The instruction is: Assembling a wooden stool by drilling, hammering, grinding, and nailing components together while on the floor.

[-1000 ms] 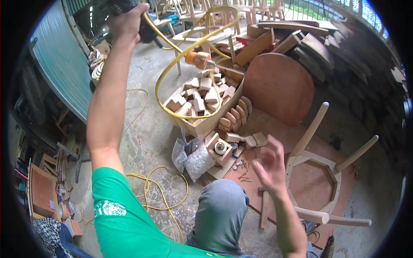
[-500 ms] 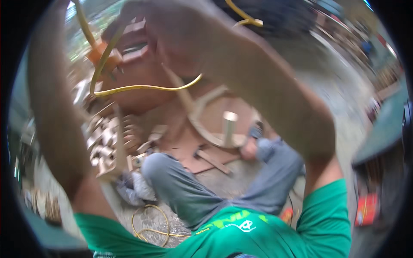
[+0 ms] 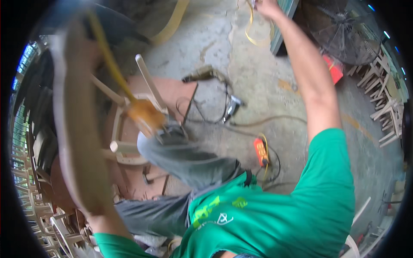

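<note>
My right hand (image 3: 267, 8) is raised at the top edge, its fingers closed on a thin yellow power cord (image 3: 248, 26) that hangs in a loop below it. My left arm is lifted on the left side and smeared by motion, so the fingers of my left hand (image 3: 88, 49) cannot be made out. Near that arm a length of yellow cord comes down to a dangling orange plug (image 3: 146, 114) with metal prongs. Beneath the plug, a pale wooden stool frame (image 3: 115, 124) lies legs up on a brown board (image 3: 183, 92).
A hammer (image 3: 150, 177) lies on the board. Beyond my knee are an olive tool (image 3: 202, 74), a silver power tool (image 3: 232, 107), dark cables and a red-orange socket block (image 3: 261, 152). A large fan (image 3: 344, 32) and stacked wooden frames (image 3: 385, 103) stand right.
My view has turned to the right. My right arm has swung away to the upper right, apart from my left. The orange plug now hangs lower, over the stool frame and my knee.
</note>
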`<act>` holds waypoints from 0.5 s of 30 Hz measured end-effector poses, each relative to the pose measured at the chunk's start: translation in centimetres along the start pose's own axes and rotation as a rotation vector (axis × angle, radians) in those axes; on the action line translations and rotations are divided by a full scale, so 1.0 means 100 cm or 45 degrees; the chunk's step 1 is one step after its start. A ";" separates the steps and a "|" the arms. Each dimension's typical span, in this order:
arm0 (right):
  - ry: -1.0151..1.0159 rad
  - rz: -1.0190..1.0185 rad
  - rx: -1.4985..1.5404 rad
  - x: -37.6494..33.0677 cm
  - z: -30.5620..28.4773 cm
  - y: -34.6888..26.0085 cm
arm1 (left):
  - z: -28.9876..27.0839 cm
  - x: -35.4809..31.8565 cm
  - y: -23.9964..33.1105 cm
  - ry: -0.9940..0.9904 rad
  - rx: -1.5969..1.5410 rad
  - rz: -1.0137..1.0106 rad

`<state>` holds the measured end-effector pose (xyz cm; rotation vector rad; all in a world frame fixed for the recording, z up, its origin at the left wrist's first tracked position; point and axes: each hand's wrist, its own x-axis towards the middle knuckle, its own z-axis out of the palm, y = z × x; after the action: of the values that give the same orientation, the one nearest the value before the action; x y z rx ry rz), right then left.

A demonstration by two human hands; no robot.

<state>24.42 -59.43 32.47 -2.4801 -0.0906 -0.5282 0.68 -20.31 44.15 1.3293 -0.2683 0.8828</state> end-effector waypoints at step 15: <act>0.019 -1.812 0.244 -0.296 0.084 -0.100 | 0.047 -0.160 -0.196 0.195 -0.323 -1.149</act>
<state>-1.67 -44.87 20.05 -1.8485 -1.8392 -0.9821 5.05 -30.70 20.97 0.9784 0.3226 0.1685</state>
